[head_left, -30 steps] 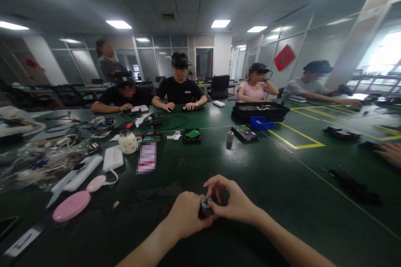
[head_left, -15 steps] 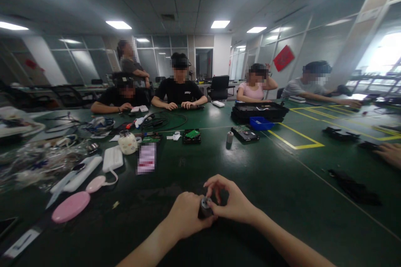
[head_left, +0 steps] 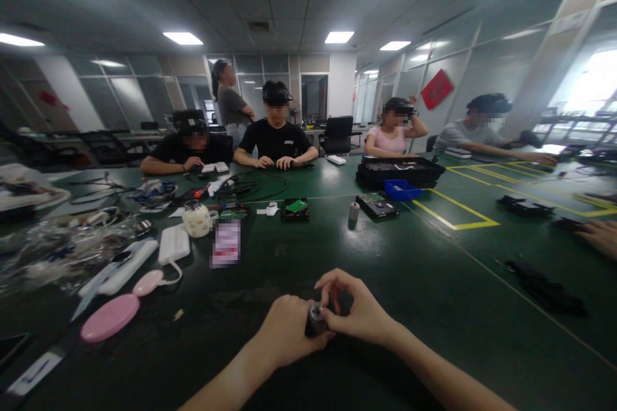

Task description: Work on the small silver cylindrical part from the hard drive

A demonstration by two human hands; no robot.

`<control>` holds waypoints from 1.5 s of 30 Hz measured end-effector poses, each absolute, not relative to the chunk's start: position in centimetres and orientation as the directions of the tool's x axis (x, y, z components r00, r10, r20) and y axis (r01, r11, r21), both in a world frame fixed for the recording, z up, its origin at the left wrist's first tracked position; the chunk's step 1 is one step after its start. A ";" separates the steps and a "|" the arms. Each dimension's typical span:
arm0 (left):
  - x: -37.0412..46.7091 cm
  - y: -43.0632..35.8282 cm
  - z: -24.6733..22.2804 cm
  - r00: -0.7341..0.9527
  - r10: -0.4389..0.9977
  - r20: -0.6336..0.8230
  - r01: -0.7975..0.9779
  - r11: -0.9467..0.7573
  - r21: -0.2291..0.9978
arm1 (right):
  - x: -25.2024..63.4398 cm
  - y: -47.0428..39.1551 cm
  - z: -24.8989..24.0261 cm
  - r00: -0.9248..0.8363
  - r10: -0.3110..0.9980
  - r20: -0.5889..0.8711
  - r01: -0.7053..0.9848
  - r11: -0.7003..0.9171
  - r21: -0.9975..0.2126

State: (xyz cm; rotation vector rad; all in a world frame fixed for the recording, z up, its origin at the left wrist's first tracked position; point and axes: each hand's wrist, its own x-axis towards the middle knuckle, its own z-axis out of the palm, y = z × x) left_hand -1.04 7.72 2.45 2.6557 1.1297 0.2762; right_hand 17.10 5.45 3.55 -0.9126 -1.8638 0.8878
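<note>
My left hand (head_left: 289, 329) wraps round a small grey metal motor (head_left: 317, 320), a short cylinder held upright with its end face up and small holes in it. Its lower part is hidden by the fingers. At its top edge, my right hand (head_left: 355, 309) has thumb and forefinger drawn together in a pinch. Something tiny may be between those fingertips, but I cannot make it out. A second, similar metal cylinder (head_left: 353, 211) stands upright farther off on the green table (head_left: 299, 263).
Two hard drives (head_left: 378, 205) (head_left: 295, 210), a blue tray (head_left: 402, 190) and a black case (head_left: 400, 172) lie ahead. To the left are a pink oval object (head_left: 110, 318), a patterned jar (head_left: 196, 218) and plastic bags (head_left: 72, 244). Several people sit around the table.
My right fingertips have shifted slightly at the motor's top, and a little more of its end face shows. A standing person in the background has moved to the right.
</note>
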 end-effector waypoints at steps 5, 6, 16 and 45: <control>-1.1 7.7 2.5 0.686 0.724 0.079 0.678 -0.674 0.293 | 17.4 5.4 3.9 -0.389 0.837 0.384 0.244 0.496 -0.833; -1.1 7.7 2.5 0.686 0.724 0.080 0.678 -0.675 0.292 | 17.4 5.4 4.0 -0.402 0.833 0.381 0.244 0.499 -0.832; -1.2 7.6 2.4 0.689 0.719 0.090 0.669 -0.679 0.302 | 17.5 5.7 3.5 -0.417 0.832 0.366 0.256 0.494 -0.831; -1.1 7.5 2.7 0.690 0.720 0.076 0.658 -0.667 0.349 | 16.7 5.4 3.8 -0.357 0.880 0.313 0.297 0.425 -0.855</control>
